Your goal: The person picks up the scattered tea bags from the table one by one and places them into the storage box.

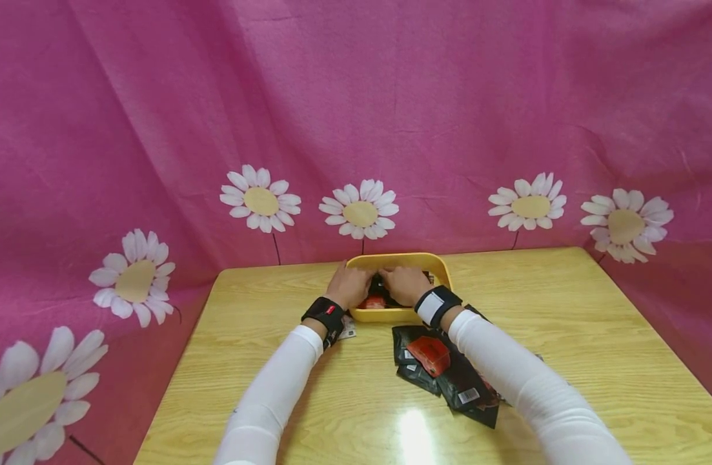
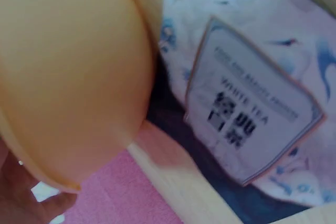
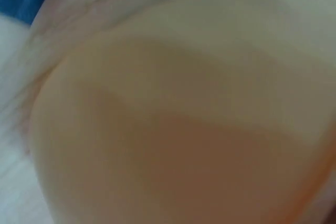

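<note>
yellow bin (image 1: 385, 315) | upright on table (image 1: 257, 323) | red, black packets (image 1: 375, 302) inside

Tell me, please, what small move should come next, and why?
Probably straighten the contents of the bin: both hands reach inside, close together, and the packets piled outside on the table may need room.

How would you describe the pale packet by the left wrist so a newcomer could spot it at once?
On the wooden table, find the yellow bin that the left hand and right hand reach into. At its near-left corner, by the left wrist's black band, lies the pale packet. Its blue-patterned print and "WHITE TEA" label set it apart from the black packets.
</note>
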### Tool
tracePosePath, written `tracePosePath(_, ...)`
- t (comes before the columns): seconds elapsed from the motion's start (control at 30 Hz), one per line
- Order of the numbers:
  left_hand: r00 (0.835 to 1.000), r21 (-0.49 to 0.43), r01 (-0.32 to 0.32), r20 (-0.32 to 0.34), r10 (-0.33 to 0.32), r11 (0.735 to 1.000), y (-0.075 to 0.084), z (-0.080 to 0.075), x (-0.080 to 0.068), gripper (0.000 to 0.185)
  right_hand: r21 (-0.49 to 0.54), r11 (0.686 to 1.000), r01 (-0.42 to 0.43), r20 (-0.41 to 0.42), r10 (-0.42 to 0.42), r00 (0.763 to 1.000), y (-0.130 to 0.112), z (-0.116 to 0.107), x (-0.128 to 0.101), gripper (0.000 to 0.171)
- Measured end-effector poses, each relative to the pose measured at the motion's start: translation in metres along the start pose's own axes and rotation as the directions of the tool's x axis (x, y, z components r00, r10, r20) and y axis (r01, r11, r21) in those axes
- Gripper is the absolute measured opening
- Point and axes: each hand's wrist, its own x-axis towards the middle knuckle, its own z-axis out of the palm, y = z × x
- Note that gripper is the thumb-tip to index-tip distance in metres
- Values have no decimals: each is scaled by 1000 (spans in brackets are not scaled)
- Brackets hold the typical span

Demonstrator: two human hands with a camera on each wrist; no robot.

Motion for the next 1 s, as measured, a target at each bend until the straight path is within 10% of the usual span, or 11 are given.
tracePosePath(0.13,985,-38,65,164,-58,997,2,2,-4,42,60,998,-11,148,2,989,-1,4,-1,42)
tracePosePath(0.3,973,-104,111,216,-87,988,1,0,-3,56,63,998,-26,190,14,982,2,4,0,50)
tracePosePath(0.5,988,-150,66,145,-44,987,5,-13,-9,71,84,992,-90,230,68,971,6,-18,-16,62)
tracePosePath(0.7,999,-158,-33,15,36,987,20,-43,-39,91,111,994,-21,74,13,997,7,-55,-55,73)
tracePosePath(1.0,966,-249,-257,-33,257,934,74,-49,-96,97,135,990,-41,-51,48,998,-4,-78,-143,92)
